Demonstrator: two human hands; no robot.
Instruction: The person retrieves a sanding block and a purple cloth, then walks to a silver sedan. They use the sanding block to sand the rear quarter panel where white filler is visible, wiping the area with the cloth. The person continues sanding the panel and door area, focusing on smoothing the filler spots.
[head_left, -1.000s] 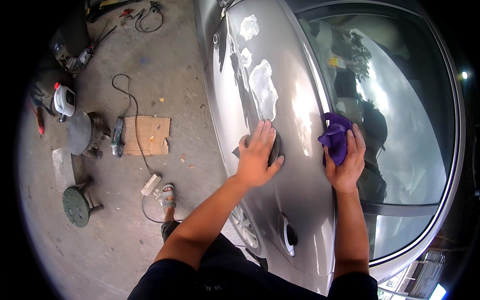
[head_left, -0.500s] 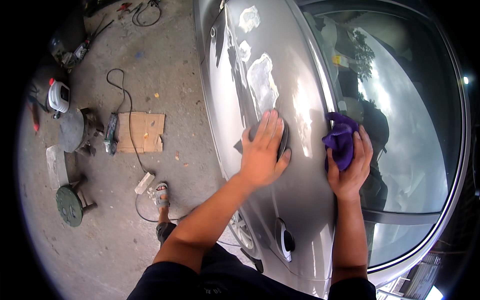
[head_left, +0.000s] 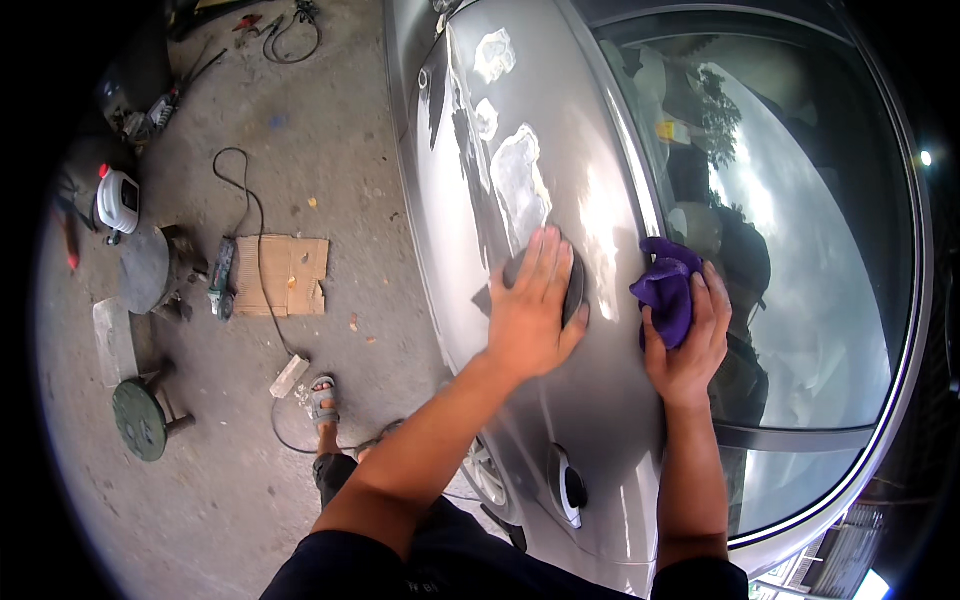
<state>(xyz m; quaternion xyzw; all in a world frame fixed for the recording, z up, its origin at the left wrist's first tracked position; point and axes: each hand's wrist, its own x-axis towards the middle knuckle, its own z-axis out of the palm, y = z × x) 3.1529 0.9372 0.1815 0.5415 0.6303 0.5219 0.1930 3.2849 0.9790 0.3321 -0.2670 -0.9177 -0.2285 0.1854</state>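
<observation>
My left hand (head_left: 537,315) lies with extended fingers over a dark grey sanding pad (head_left: 575,284), pressing it against the silver car door (head_left: 610,400). The thumb wraps the pad's right side, and a grey corner, like sandpaper, sticks out on the left. Just beyond the fingertips is a large whitish bare patch (head_left: 520,175) with an uneven edge; smaller patches (head_left: 494,55) lie farther up. My right hand (head_left: 690,350) grips a bunched purple cloth (head_left: 668,295) at the lower edge of the window (head_left: 810,330). The pad's underside is hidden.
A door handle (head_left: 570,487) is close to my body. On the concrete floor at left are an angle grinder (head_left: 221,280), cardboard (head_left: 285,275), a trailing cable (head_left: 262,205), a white jug (head_left: 118,200) and a green stool (head_left: 139,420). A sandaled foot (head_left: 325,398) stands beside the car.
My left hand and the pad have shifted slightly right across the door. My right hand remains on the purple cloth at the window edge. The whole view has moved a little.
</observation>
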